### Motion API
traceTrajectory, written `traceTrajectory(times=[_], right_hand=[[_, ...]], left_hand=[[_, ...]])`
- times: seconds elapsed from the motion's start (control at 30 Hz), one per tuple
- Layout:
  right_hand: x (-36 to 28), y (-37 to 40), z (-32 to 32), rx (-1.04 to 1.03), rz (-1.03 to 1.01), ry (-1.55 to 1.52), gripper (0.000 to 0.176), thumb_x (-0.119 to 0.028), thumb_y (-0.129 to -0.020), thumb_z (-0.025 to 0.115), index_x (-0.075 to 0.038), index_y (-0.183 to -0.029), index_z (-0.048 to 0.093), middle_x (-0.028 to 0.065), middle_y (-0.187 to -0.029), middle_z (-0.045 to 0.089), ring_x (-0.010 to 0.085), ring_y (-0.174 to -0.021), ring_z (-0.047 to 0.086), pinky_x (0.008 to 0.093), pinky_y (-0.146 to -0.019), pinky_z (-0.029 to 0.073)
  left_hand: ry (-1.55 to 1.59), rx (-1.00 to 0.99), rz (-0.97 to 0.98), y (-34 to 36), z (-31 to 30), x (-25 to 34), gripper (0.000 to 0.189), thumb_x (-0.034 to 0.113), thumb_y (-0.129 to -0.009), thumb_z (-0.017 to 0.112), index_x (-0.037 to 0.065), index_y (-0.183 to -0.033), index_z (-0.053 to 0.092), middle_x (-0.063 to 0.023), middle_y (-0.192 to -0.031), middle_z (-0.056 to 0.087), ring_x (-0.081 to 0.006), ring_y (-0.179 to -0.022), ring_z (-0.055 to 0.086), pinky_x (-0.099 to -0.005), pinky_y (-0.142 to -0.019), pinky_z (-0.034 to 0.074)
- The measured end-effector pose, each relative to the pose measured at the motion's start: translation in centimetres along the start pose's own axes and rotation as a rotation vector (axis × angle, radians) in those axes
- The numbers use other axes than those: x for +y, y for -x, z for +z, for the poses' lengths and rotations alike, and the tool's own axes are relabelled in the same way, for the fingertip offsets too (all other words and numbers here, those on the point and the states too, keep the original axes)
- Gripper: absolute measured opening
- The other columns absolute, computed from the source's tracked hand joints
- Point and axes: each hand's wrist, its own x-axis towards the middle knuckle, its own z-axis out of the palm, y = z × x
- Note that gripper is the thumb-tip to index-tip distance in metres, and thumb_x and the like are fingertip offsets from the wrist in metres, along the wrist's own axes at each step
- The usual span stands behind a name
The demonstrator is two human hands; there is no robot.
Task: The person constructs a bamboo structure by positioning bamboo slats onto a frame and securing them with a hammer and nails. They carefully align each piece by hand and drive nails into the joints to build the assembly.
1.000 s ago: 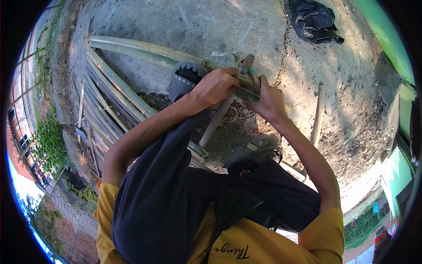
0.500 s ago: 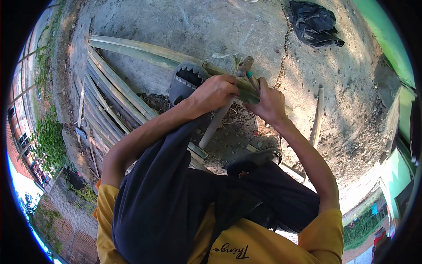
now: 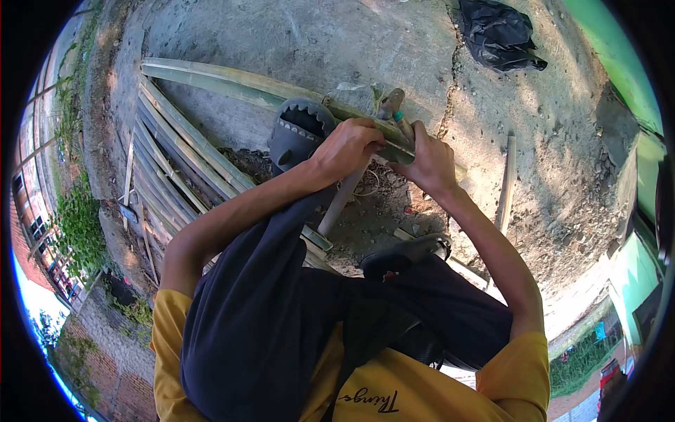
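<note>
A long split bamboo strip (image 3: 232, 83) runs from the far left to both my hands. My left hand (image 3: 349, 146) is closed over it, fingers curled on its edge, beside a grey shark-faced clog (image 3: 299, 133) on my foot. My right hand (image 3: 430, 165) grips the strip near its right end, thumb below and fingers above. Right by those fingertips a brown wooden handle with a teal band (image 3: 398, 115) lies across the strip. Under the hands a pale round stick (image 3: 343, 200) slants down to the ground.
More split bamboo strips (image 3: 179, 148) lie fanned out at the left. A black plastic bag (image 3: 498, 35) rests on the concrete at upper right, with a short bamboo piece (image 3: 508, 184) below it. My other clog (image 3: 404, 257) is near centre. A green wall (image 3: 622, 63) borders the right.
The bamboo strip has tilted slightly between my hands. Both hands keep their hold in nearly the same place.
</note>
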Motion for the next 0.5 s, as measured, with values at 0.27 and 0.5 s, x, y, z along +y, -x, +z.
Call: traceTrajectory(times=[0.27,0.5], right_hand=[[-0.3,0.5,-0.6,0.177,-0.094,-0.192,0.058,-0.033,-0.078,0.087,-0.002,-0.111,0.051,0.0167,-0.093,0.073,0.0386,-0.079,0.073,0.0468,-0.070,0.057],[-2.4,-1.0,-1.0,0.169,-0.077,-0.427,0.042,-0.017,-0.083,0.083,0.001,-0.106,0.053,0.0157,-0.091,0.076,0.0310,-0.084,0.077,0.0384,-0.076,0.061]], left_hand=[[0.081,0.021,-0.046,-0.5,-1.1,0.3,0.014,0.001,-0.078,0.077,-0.003,-0.092,0.075,-0.0150,-0.093,0.065,-0.0335,-0.084,0.068,-0.0407,-0.074,0.055],[0.124,0.000,-0.008,-0.2,-1.2,-0.1,0.015,0.000,-0.077,0.077,-0.003,-0.091,0.074,-0.0147,-0.092,0.064,-0.0329,-0.082,0.068,-0.0403,-0.073,0.054]])
